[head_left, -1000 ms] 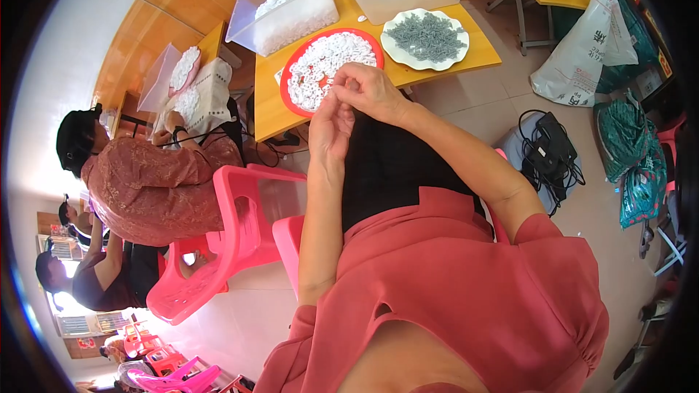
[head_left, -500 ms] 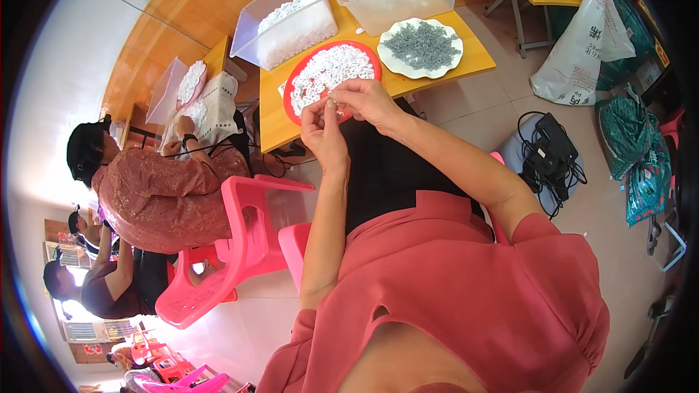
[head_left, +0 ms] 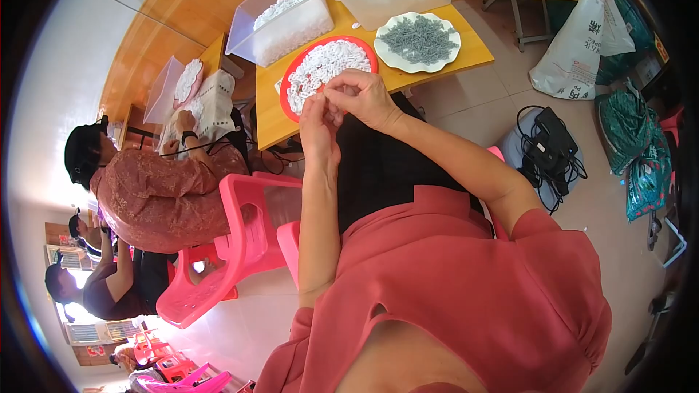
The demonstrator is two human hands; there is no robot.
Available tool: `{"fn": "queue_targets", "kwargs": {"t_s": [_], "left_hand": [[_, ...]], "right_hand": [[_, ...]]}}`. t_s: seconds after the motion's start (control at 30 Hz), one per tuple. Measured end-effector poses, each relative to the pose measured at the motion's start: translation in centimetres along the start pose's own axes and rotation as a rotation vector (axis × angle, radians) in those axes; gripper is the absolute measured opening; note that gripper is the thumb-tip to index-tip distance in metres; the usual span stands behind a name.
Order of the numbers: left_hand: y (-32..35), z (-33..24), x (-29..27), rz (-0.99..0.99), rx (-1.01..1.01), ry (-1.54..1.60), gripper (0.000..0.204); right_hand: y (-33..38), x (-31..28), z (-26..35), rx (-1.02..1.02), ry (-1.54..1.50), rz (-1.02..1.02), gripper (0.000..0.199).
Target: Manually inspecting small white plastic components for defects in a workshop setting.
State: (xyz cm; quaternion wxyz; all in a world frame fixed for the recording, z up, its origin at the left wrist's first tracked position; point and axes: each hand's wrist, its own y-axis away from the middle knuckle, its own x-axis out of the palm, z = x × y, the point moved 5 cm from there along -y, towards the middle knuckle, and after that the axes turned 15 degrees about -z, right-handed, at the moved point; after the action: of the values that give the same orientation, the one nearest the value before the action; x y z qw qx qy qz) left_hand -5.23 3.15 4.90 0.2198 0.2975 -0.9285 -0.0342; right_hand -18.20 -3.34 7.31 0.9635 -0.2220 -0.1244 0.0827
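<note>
Both my hands meet at the near edge of a round red tray (head_left: pixel 285 86) heaped with small white plastic pieces (head_left: pixel 328 65). My left hand (head_left: pixel 319 131) is closed, its fingertips drawn together and pointing up. My right hand (head_left: pixel 368 102) comes over from the right in a pinch, its fingertips touching those of the left. Whatever lies between the fingers is too small and hidden to name. Right of the tray, a scalloped white plate (head_left: pixel 422 68) holds a pile of small grey screw-like pieces (head_left: pixel 420 38).
Two clear bins, one left (head_left: pixel 295 42) and one right (head_left: pixel 408 4), with white pieces stand at the back of the yellow table (head_left: pixel 269 122). A person (head_left: pixel 160 193) sits at left by a pink chair (head_left: pixel 233 247). A black bag with cables (head_left: pixel 550 149) rests on a stool at right.
My left hand has turned and its fingers are now more upright. The right fingertips still meet it. The view has shifted slightly, with the table a little higher and further left.
</note>
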Motion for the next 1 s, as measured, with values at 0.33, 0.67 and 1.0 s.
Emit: {"fn": "queue_targets", "kwargs": {"t_s": [0.33, 0.67, 1.0], "left_hand": [[0.2, 0.6, -0.3, 0.087, -0.191, 0.246, 0.02], [1.6, -1.8, -1.8, -0.108, 0.374, -0.222, 0.016], [5.9, -6.8, -1.3, -0.349, 1.491, -1.039, 0.012]], "right_hand": [[0.1, 0.8, -2.1, 0.337, -0.298, 0.094, 0.014], [0.3, 2.1, -2.3, 0.191, -0.155, 0.141, 0.017], [2.0, 4.2, -2.6, 0.739, -0.329, 0.308, 0.024]]}}
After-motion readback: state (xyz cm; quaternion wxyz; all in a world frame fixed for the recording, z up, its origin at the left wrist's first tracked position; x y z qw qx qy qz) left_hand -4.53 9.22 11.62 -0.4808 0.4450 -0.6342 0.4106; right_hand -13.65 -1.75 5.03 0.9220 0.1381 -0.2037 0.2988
